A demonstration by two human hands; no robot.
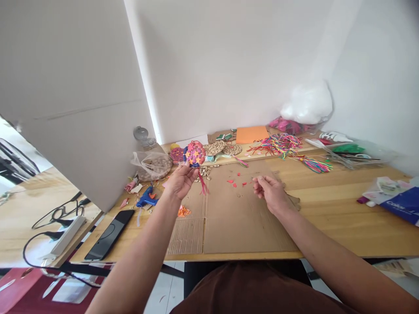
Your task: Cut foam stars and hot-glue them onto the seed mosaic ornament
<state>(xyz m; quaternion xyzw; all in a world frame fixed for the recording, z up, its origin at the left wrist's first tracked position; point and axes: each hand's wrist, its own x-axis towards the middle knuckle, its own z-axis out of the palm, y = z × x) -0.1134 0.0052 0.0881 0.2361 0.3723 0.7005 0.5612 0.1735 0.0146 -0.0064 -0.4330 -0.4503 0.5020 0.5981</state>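
My left hand [180, 179] is raised above the cardboard sheet [235, 218] and pinches a round disc [194, 153] covered in pink, orange and purple pieces, with red ribbon [203, 185] hanging from it. My right hand [270, 192] hovers over the cardboard to the right, fingers curled together in a pinch; what they hold, if anything, is too small to make out. Small red paper scraps [236, 182] lie on the cardboard between the hands.
On the wooden table [337, 209]: a blue glue gun [146, 198], a black phone [109, 234], a plastic bag of shells [152, 165], woven discs [224, 148], coloured ribbon bundles [281, 144], orange paper [251, 134], a white bag [307, 107], a blue packet [404, 205]. A white board [81, 109] leans at left.
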